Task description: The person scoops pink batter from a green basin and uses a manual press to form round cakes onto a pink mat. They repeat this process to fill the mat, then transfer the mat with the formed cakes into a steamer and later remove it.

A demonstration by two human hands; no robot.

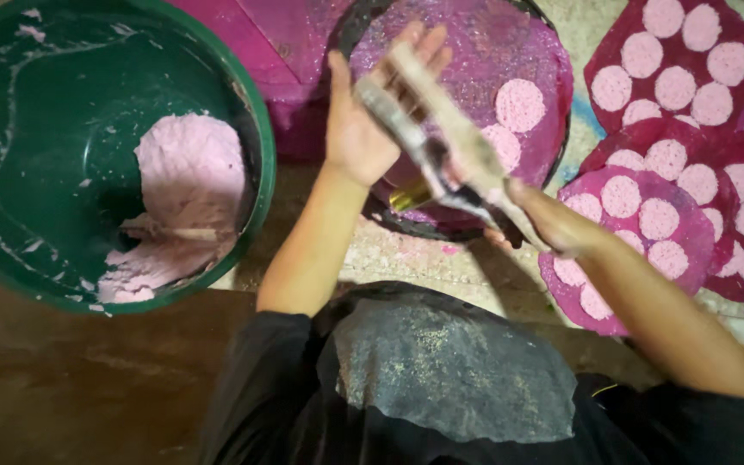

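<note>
Left of the tray (553, 129), a green basin (45, 155) holds pink paste (191, 172). Over the tray's near rim, the left hand (363, 120) lies flat, palm up and released, under a paste-caked, blurred scraper (441, 129). The right hand (544, 220) grasps the scraper's handle. Right of the tray, magenta sheets (691, 146) with pale discs overlap, crowding that edge.
</note>
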